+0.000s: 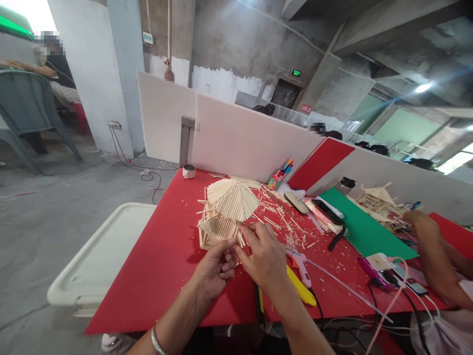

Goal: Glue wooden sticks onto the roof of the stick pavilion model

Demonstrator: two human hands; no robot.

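A small model house made of thin wooden sticks stands on the red tabletop, with a fan-shaped stick roof at its far side. At its near right corner my right hand is closed, thumb and forefinger pinched around a short wooden stick. Close beside it, my left hand has curled fingers, its thumb and forefinger meeting near the right thumb; what lies between them is too small to make out. A pink glue gun and a yellow-handled tool lie right of my right hand.
Loose sticks and scraps litter the red table. Behind are a tape roll, a pen cup and a white partition. To the right, a co-worker's arm reaches toward another stick model. Cables hang nearby.
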